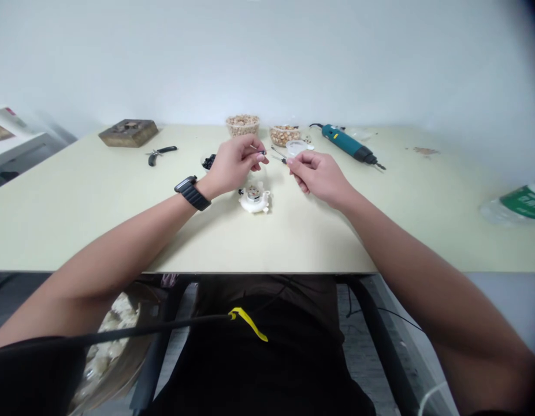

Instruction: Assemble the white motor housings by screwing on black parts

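Apparently midway: left hand (238,164) pinches dark bit (262,153), right hand (316,177) pinches thin tool (283,160).
Bit and tool not yet touching; white piece (255,203) looks unfinished.

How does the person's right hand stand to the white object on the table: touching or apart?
Apart. The head view shows a strip of table between the right hand and the white object.

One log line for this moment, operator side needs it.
left hand: pinching dark bit | right hand: gripping thin tool | white piece: on table | drill: lying untouched
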Tool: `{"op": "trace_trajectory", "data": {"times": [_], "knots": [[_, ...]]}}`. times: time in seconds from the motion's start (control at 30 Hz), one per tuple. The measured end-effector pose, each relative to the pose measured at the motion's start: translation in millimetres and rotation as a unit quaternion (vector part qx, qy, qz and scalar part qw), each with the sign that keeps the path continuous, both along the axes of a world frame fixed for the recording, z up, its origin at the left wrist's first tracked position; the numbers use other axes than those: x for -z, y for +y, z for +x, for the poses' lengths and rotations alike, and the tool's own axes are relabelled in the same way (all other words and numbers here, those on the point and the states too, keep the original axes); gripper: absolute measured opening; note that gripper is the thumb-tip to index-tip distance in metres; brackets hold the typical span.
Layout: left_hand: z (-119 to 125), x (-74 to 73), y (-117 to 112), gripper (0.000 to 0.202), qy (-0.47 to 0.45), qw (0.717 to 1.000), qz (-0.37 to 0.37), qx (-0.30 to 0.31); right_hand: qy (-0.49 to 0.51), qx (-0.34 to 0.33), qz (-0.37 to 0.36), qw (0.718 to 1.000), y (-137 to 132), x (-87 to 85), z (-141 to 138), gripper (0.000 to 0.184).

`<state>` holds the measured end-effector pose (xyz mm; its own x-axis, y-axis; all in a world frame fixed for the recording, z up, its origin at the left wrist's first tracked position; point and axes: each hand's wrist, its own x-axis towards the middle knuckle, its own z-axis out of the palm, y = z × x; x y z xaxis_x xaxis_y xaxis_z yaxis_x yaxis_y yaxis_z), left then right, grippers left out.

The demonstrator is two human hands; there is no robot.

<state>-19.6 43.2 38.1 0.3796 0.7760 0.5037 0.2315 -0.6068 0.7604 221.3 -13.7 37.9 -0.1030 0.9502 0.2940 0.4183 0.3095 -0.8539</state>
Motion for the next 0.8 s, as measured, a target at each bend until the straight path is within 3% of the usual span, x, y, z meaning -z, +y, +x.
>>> {"op": "trace_trajectory", "data": {"times": [0.3,0.57,0.8], "knots": [[-0.9,0.9,-2.3,0.005,0.003,1.000,0.016,-0.002,-0.029,-0.039,-0.020,0.999,-4.1,-6.9,2.3,0.060],[-0.4,1.9,-1.7,0.008,0.009,1.000,0.030,0.000,-0.085,-0.026,0.073,0.993,-3.1,-3.1,1.7,0.054],[-1.1,1.0,-3.7,0.007,0.010,1.000,0.029,-0.002,-0.098,-0.010,0.132,0.986,-0.8,2.6,1.9,0.037]]}}
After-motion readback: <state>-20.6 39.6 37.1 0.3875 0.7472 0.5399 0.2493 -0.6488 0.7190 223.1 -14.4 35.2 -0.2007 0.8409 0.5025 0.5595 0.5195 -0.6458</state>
